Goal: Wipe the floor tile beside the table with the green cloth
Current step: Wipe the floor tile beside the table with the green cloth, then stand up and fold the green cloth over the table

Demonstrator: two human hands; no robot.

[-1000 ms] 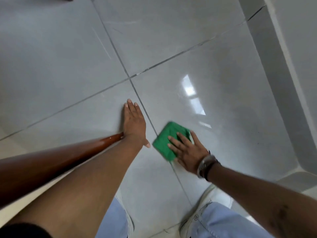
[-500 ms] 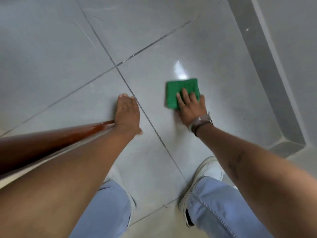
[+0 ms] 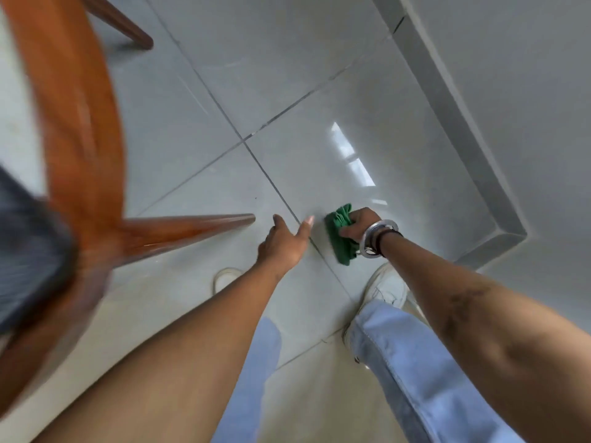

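The green cloth (image 3: 341,238) is bunched up in my right hand (image 3: 361,223), whose fingers curl around it; part of it hangs below my wrist with its bracelets. It sits over the glossy grey floor tile (image 3: 367,174) just right of a grout line. My left hand (image 3: 284,244) is lifted off the floor, fingers spread, holding nothing, just left of that grout line. The wooden table leg (image 3: 192,227) ends close to the left of my left hand.
The blurred wooden table frame (image 3: 73,123) fills the left side, with another leg (image 3: 128,27) at the top. A grey skirting (image 3: 460,123) and white wall run along the right. My white shoes (image 3: 387,289) and jeans stand below my hands.
My right hand went from pressing the flat cloth on the tile to gripping it bunched, drawn back toward me. My left hand lifted off the floor. The view swung, showing more of the table.
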